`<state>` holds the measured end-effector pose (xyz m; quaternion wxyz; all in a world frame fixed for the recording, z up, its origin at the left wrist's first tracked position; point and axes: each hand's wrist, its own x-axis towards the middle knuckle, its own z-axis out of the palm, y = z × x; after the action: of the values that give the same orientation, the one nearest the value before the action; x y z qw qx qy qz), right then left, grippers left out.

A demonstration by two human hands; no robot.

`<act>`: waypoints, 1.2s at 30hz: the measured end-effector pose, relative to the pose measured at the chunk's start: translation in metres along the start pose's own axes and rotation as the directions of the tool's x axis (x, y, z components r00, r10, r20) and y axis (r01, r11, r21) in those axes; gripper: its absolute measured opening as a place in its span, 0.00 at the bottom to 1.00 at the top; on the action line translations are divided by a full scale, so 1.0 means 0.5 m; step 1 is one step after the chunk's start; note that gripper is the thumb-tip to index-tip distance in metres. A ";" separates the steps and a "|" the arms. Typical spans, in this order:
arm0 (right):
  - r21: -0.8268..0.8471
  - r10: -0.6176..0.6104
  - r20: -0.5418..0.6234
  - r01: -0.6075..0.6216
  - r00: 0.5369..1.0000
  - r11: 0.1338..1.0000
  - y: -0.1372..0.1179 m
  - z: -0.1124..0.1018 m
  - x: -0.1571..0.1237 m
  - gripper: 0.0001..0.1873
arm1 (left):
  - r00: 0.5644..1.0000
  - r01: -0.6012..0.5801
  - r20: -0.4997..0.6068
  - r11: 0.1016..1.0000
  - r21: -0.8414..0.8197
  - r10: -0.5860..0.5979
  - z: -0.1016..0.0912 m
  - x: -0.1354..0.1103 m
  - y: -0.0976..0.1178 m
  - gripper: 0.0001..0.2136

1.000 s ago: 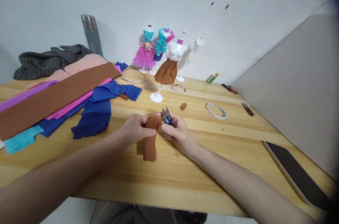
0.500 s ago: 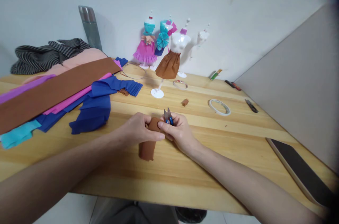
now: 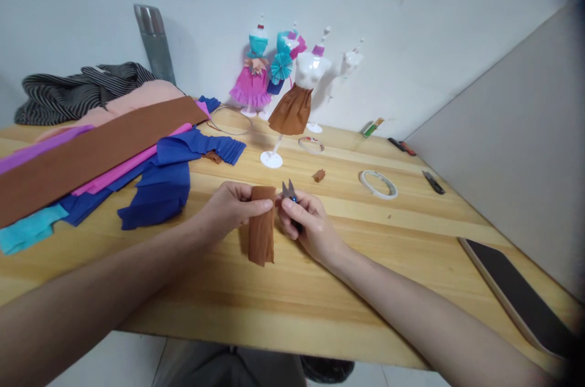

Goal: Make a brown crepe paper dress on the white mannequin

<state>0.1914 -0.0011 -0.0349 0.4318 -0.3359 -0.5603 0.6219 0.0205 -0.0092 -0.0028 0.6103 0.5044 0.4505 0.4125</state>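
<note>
My left hand [image 3: 227, 208] pinches the top of a folded strip of brown crepe paper [image 3: 262, 228], which hangs down over the wooden table [image 3: 292, 289]. My right hand [image 3: 305, 223] is closed round small thread snips [image 3: 289, 191] whose blades point up, right beside the strip's top edge. Both hands sit close together near the table's middle.
Long sheets of brown [image 3: 86, 152], pink, blue [image 3: 164, 183] and teal paper lie at the left. Small mannequins in paper dresses [image 3: 292, 100] stand at the back by the wall. A tape roll [image 3: 377, 184], a brown scrap [image 3: 319, 175], small tools and a tablet [image 3: 521, 295] lie to the right.
My left hand has turned the brown strip so it hangs straight and flat. My right hand has let go of the strip's top and now holds only the snips.
</note>
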 end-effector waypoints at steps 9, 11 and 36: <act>-0.254 -0.030 0.009 0.032 0.999 0.967 -0.017 0.023 -0.008 0.19 | 0.986 -0.031 -0.164 0.979 -0.201 -0.003 -0.006 0.002 -0.014 0.12; -0.276 -0.018 -0.010 0.015 1.000 0.961 -0.018 0.025 -0.005 0.18 | 0.979 -0.036 -0.203 0.969 -0.246 -0.015 -0.006 0.004 -0.014 0.12; -0.156 -0.010 -0.109 -0.007 0.994 0.988 0.005 0.012 -0.002 0.17 | 0.985 -0.002 -0.164 0.945 -0.327 -0.054 0.003 0.001 -0.023 0.16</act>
<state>0.1860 -0.0044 -0.0365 0.4346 -0.4019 -0.5832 0.5564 0.0224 -0.0108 -0.0140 0.6496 0.3534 0.4336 0.5149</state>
